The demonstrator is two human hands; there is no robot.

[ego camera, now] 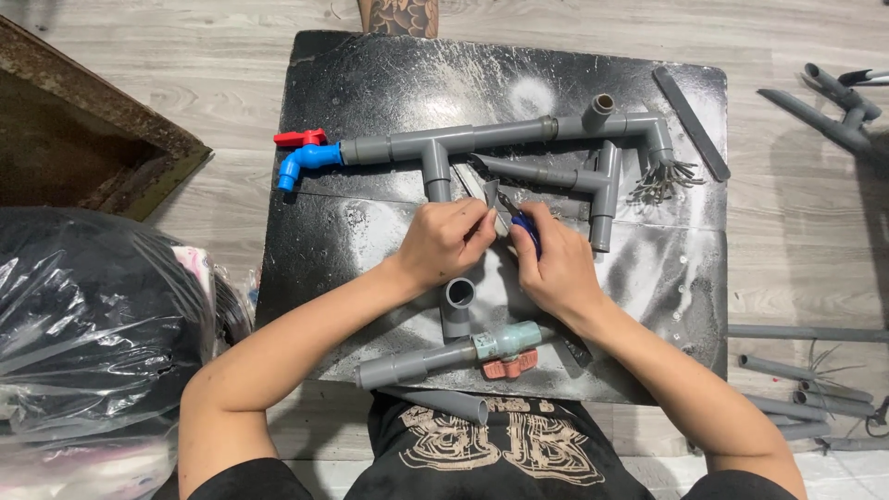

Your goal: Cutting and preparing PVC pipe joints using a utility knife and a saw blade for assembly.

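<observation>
Hands at work over a grey pipe assembly on a black board

The black board (370, 83) carries the grey pipe assembly (500, 137), its long axis running left to right, the blue tap (304, 162) with a red handle at its left end pointing down. Nearer the body lies a shorter pipe with a valve (454, 354), also lengthwise left to right. The left hand (444, 241) pinches something small, hidden by the fingers. The right hand (554, 264) is closed around a blue-handled tool (524, 227), mostly covered.
</observation>
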